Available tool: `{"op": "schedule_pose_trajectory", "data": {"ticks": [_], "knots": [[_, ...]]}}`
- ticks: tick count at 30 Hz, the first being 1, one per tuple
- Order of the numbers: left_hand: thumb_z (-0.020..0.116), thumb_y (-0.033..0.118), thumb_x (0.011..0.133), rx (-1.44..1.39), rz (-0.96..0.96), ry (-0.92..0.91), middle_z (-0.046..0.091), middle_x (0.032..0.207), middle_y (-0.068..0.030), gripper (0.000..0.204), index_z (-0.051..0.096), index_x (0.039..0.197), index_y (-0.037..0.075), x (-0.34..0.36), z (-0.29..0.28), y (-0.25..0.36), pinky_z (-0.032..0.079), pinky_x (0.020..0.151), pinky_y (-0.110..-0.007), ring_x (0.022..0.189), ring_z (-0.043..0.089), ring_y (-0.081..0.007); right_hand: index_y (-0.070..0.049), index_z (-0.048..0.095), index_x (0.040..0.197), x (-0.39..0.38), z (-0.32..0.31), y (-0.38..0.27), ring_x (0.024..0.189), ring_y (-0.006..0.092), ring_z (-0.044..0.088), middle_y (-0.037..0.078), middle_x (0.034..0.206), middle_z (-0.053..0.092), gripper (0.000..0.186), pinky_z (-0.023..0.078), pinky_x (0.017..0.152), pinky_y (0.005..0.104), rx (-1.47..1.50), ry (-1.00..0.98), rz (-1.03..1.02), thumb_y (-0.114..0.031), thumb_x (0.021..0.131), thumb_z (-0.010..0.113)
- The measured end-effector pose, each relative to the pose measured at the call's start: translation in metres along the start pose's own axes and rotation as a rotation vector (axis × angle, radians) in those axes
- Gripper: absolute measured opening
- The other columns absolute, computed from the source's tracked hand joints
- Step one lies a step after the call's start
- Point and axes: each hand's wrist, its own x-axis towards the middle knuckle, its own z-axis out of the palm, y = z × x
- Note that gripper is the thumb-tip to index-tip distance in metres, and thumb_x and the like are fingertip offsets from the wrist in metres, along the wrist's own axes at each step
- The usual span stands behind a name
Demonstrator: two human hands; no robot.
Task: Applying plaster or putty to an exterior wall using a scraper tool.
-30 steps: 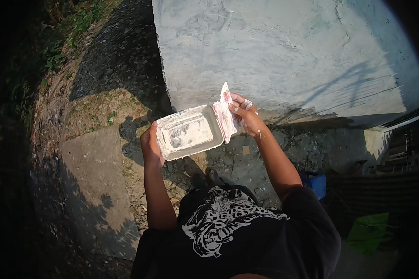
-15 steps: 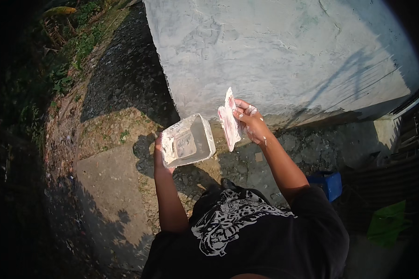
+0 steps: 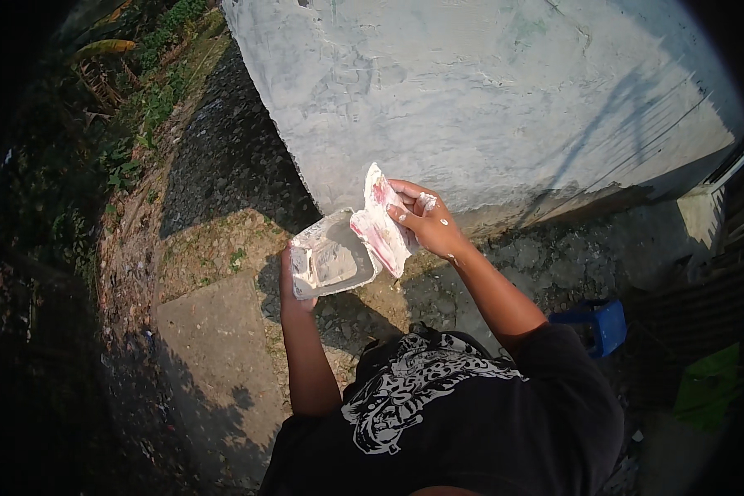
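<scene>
My left hand [image 3: 293, 281] is closed on the side of a rectangular plastic tub [image 3: 331, 256], tilted and smeared with pale paste inside and on its rim. My right hand [image 3: 417, 215], spotted with white paste, grips flat scrapers [image 3: 380, 227], coated in white paste with pink-red showing through, close beside the tub's right edge. Whether they are two separate pieces I cannot tell for sure. My left fingers are partly hidden behind the tub.
A patchy grey-white plastered wall [image 3: 488, 91] rises ahead. Plants [image 3: 149, 132] line the left edge beside stony ground and a concrete slab [image 3: 215, 355]. A blue plastic container [image 3: 605, 326], corrugated dark sheets and a green sheet [image 3: 707, 384] lie at the right.
The tub has tipped and turned from its flatter position. The scrapers moved clear of the tub half a second ago and are now back at its right rim. The view has shifted slightly.
</scene>
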Motion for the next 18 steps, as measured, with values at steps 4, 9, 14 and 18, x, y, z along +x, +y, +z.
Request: {"op": "schedule_pose_trajectory", "data": {"ticks": [4, 9, 14, 18], "knots": [[0.051, 0.041, 0.100, -0.012, 0.235, 0.111, 0.061, 0.126, -0.0147, 0.050, 0.054, 0.129, 0.000, -0.006, 0.008, 0.008, 0.052, 0.096, -0.042, 0.112, 0.063, -0.0282, 0.001, 0.054, 0.134, -0.015, -0.013, -0.009, 0.106, 0.0117, 0.060, 0.007, 0.122, 0.065, 0.042, 0.048, 0.093, 0.0286, -0.170, -0.070, -0.068, -0.004, 0.093, 0.065], [0.056, 0.019, 0.100, 0.243, 0.626, 0.148, 0.069, 0.107, -0.0151, 0.030, 0.063, 0.113, -0.007, -0.012, 0.017, 0.015, 0.053, 0.090, -0.034, 0.099, 0.067, -0.0207, 0.002, 0.059, 0.125, -0.018, -0.028, -0.045, 0.094, 0.0132, 0.060, 0.011, 0.112, 0.069, 0.035, 0.048, 0.085, 0.0265, -0.467, 0.042, -0.160, -0.005, 0.092, 0.066], [0.066, 0.011, 0.092, 0.536, 0.950, 0.091, 0.067, 0.101, -0.0089, 0.028, 0.065, 0.113, -0.008, -0.017, 0.046, 0.015, 0.049, 0.085, -0.031, 0.094, 0.061, -0.0154, 0.001, 0.062, 0.119, -0.023, -0.020, -0.058, 0.094, 0.0343, 0.068, 0.023, 0.106, 0.068, 0.033, 0.053, 0.081, 0.0368, -0.977, 0.139, -0.446, 0.001, 0.087, 0.064], [0.069, 0.009, 0.087, 0.552, 0.966, 0.069, 0.063, 0.098, -0.0052, 0.030, 0.067, 0.113, -0.005, -0.015, 0.067, 0.003, 0.046, 0.081, -0.028, 0.089, 0.055, -0.0123, -0.006, 0.062, 0.120, -0.020, -0.009, -0.048, 0.089, 0.0413, 0.066, 0.019, 0.103, 0.069, 0.043, 0.053, 0.074, 0.0455, -1.146, 0.157, -0.406, 0.004, 0.078, 0.062]]}}
